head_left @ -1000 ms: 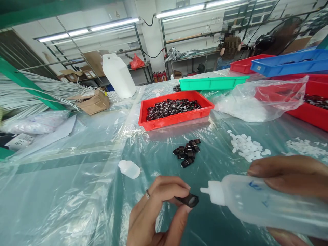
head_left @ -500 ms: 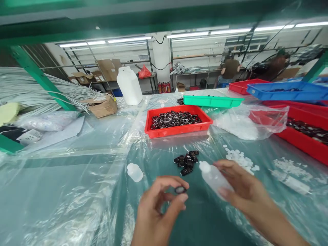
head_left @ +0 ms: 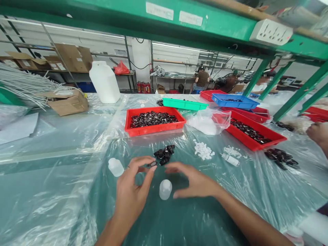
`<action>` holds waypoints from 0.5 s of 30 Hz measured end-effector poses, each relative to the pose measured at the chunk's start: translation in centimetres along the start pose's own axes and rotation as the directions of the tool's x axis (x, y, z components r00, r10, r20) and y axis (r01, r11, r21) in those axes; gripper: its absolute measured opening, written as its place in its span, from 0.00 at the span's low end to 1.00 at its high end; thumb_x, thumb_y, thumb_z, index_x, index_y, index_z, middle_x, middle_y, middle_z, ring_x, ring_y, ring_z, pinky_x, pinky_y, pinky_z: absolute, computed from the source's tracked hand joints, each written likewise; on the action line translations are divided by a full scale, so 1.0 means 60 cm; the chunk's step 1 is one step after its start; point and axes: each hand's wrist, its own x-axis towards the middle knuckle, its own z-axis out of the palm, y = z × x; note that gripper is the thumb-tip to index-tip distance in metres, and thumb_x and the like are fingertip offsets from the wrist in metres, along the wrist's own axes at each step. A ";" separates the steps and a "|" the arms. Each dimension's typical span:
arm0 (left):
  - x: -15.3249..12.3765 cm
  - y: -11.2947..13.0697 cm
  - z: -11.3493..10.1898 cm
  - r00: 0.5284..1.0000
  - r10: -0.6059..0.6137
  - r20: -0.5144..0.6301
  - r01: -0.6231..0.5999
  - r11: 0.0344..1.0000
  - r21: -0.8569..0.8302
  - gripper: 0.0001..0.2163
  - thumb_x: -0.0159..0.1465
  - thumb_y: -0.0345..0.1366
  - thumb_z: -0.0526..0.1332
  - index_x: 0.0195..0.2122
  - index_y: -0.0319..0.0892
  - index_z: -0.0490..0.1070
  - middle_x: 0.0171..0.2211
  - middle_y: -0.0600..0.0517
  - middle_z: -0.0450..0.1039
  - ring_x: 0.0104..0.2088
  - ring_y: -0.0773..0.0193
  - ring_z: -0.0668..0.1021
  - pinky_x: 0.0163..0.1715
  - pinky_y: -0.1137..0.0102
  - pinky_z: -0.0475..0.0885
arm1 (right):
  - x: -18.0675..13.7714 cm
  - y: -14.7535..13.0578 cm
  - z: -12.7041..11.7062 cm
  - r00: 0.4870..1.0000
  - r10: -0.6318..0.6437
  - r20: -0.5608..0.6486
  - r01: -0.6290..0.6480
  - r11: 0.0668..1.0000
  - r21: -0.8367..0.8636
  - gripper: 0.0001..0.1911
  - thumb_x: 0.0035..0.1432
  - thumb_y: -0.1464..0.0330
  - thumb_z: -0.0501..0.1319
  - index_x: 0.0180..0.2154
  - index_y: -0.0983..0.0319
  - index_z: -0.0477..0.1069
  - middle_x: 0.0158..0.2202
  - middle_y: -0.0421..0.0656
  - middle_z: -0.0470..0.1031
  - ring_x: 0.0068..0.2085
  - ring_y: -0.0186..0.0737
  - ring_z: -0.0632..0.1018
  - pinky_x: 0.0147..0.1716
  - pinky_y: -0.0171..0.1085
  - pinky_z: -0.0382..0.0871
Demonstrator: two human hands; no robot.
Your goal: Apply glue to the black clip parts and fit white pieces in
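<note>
1. Carton (head_left: pixel 69 105): left on the worktop (head_left: pixel 51 186); contents hidden.
2. Jug (head_left: pixel 104 83): white, upright; contents hidden.
3. Small bottle (head_left: pixel 116 167): translucent, just left of the left hand; whether it stands or lies I cannot tell.
4. Left hand (head_left: pixel 133 179): fingers narrow, pinching a black piece (head_left: pixel 152 164) above the worktop; a paler oval shows inside the piece's dark rim.
5. Red tray (head_left: pixel 156 130): beyond the left hand, holding a heap of black parts (head_left: pixel 155 119).
6. Pile (head_left: pixel 164 154): more black parts, loose on the worktop in front of the red tray.
7. Bottle (head_left: pixel 165 190): translucent, between both hands and touching neither; fill level unclear.
8. Green tray (head_left: pixel 184 104): behind the red tray; a few dark bits show over its rim.
9. Right hand (head_left: pixel 191 181): fingers spread wide, near the bottle.
10. White discs (head_left: pixel 203 150): loose on the worktop.
11. Bag (head_left: pixel 206 123): clear, with a white mass inside.
12. White bottle (head_left: pixel 230 160): lying beside small white bits (head_left: pixel 232 151).
13. Blue tray (head_left: pixel 238 103): some dark parts inside.
14. Long red tray (head_left: pixel 252 145): many dark parts inside.
15. Dark heap (head_left: pixel 282 159): on the worktop beside the long red tray.
</note>
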 end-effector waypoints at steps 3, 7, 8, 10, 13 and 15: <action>-0.002 0.012 0.001 0.990 0.140 0.026 -0.141 0.990 0.022 0.06 0.69 0.30 0.63 0.44 0.46 0.76 0.44 0.50 0.80 0.37 0.62 0.82 0.34 0.69 0.79 | -0.004 0.055 -0.073 0.969 0.078 -0.235 -0.129 0.970 -0.206 0.19 0.71 0.59 0.59 0.57 0.62 0.69 0.53 0.48 0.74 0.50 0.46 0.78 0.52 0.51 0.75; -0.003 0.025 -0.001 0.962 0.272 0.023 -0.272 0.962 0.016 0.09 0.68 0.26 0.61 0.45 0.46 0.75 0.41 0.49 0.82 0.37 0.61 0.83 0.33 0.70 0.79 | -0.016 0.122 -0.129 0.951 0.135 -0.277 -0.251 0.862 -0.442 0.12 0.70 0.61 0.62 0.48 0.62 0.74 0.51 0.47 0.75 0.50 0.44 0.77 0.51 0.49 0.75; -0.003 0.027 -0.001 0.957 0.291 0.020 -0.291 0.957 0.016 0.09 0.68 0.25 0.61 0.46 0.46 0.75 0.41 0.49 0.82 0.39 0.61 0.83 0.32 0.71 0.79 | -0.018 0.132 -0.132 0.956 0.143 -0.255 -0.254 0.839 -0.482 0.12 0.70 0.61 0.62 0.47 0.62 0.74 0.50 0.47 0.75 0.49 0.44 0.78 0.51 0.49 0.75; -0.004 0.030 -0.003 0.947 0.320 0.016 -0.320 0.947 0.013 0.11 0.68 0.24 0.61 0.46 0.46 0.74 0.41 0.49 0.82 0.41 0.60 0.83 0.33 0.71 0.79 | -0.019 0.143 -0.129 0.963 0.152 -0.224 -0.252 0.802 -0.541 0.11 0.70 0.61 0.62 0.47 0.62 0.74 0.50 0.46 0.76 0.49 0.43 0.78 0.51 0.48 0.75; -0.006 0.031 -0.004 0.937 0.350 0.021 -0.350 0.937 0.009 0.12 0.68 0.22 0.60 0.46 0.46 0.72 0.40 0.49 0.81 0.42 0.60 0.82 0.36 0.69 0.80 | -0.015 0.147 -0.121 0.967 0.145 -0.208 -0.242 0.777 -0.581 0.11 0.70 0.61 0.62 0.46 0.62 0.74 0.49 0.46 0.76 0.48 0.43 0.78 0.50 0.48 0.76; -0.007 0.031 -0.004 0.932 0.360 0.035 -0.361 0.933 0.007 0.12 0.68 0.21 0.60 0.45 0.46 0.72 0.41 0.50 0.81 0.42 0.60 0.82 0.39 0.68 0.80 | -0.011 0.142 -0.119 0.967 0.132 -0.216 -0.236 0.779 -0.581 0.11 0.70 0.61 0.62 0.45 0.62 0.74 0.47 0.45 0.76 0.47 0.42 0.78 0.49 0.47 0.76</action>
